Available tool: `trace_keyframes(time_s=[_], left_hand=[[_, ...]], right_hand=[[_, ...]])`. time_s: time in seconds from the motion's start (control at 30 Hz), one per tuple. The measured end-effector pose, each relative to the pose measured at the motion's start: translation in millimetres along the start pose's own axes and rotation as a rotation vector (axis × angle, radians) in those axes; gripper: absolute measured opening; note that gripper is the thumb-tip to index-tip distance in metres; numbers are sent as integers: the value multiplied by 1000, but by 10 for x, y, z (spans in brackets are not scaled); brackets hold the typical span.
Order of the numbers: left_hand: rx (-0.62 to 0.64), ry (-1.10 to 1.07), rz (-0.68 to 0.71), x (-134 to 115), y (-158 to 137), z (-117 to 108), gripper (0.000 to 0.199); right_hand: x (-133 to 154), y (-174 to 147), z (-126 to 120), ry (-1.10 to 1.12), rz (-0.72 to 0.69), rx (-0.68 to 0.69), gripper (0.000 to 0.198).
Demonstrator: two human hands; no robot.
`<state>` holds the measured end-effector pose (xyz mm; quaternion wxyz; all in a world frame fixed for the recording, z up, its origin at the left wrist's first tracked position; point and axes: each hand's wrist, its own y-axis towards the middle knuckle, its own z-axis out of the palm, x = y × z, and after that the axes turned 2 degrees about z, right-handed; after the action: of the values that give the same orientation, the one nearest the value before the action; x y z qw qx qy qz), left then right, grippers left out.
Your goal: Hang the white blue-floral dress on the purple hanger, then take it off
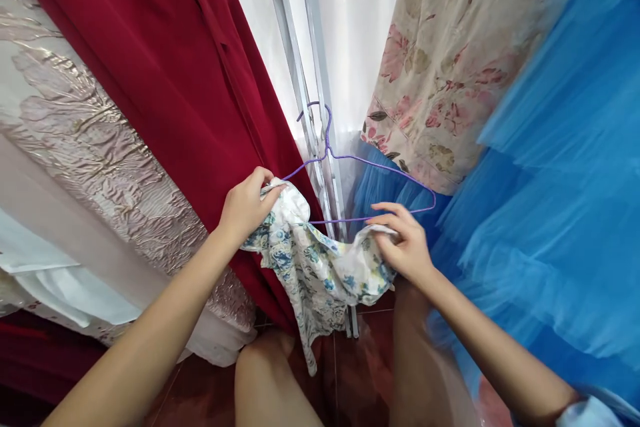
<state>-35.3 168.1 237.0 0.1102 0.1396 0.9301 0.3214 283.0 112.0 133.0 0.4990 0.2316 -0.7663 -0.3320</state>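
Closest in, bare legs [270, 373] sit below the hands. L hand [245, 205] grips the white-lined shoulder edge of a small blue-and-cream floral garment [325, 273], thumb vs. fingers. R hand [407, 243] has the opp. edge pinched the same way, index finger lifted nr the hanger's lower bar; can't tell if it touches. The garment hangs btwn & below both hands, one narrow corner trailing lowest, nr the L knee.

Handling: looks v. light, soft & limp, thin cotton-type cloth prob.; no stiffness of its own, so it'd sag btwn grips. Best held at the two shoulder edges, w/ a gentle pull, as thin seams might strain.

Just above the hands, purple wire hanger [340, 221]: L end goes in at the cloth by the L hand, R end bare above the R hand. Prob. light, slick, a bit springy.

Beyond: metal posts [290, 33] up btwn the hands; plain red fabric [170, 93] & textured pink brocade [95, 113] L of L hand; blue tulle [550, 233] R of R hand, pink-flowered fabric [440, 80] above it; red-brown floor tiles [370, 347] under; white cloth [355, 47] behind.
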Motion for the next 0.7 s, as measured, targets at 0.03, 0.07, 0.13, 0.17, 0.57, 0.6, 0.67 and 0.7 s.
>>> trace_keyframes(time_s=[0.03, 0.07, 0.13, 0.17, 0.57, 0.6, 0.67, 0.7], left_hand=[[-5, 28, 20, 16, -18, -6, 24], [-12, 43, 43, 22, -35, -15, 24], [-24, 35, 107, 9, -65, -29, 26], [-31, 19, 138, -6, -77, -30, 27], [-22, -77, 17, 67, -129, 49, 29], [-25, -133, 9, 85, -133, 68, 28], [-38, -260, -1, 105, -141, 125, 28], [-51, -313, -11, 108, -142, 157, 28]], right_hand=[[-21, 1, -68, -60, -19, -125, 21], [-50, 13, -138, -123, -32, -242, 17], [-115, 70, -272, -235, -51, -406, 9], [-141, 113, -329, -277, -61, -454, 7], [-172, 493, -809, 89, 316, -125, 30], [-192, 540, -799, 174, 364, -47, 34], [-216, 634, -676, 219, 384, 22, 47], [-218, 672, -571, 174, 353, 15, 54]])
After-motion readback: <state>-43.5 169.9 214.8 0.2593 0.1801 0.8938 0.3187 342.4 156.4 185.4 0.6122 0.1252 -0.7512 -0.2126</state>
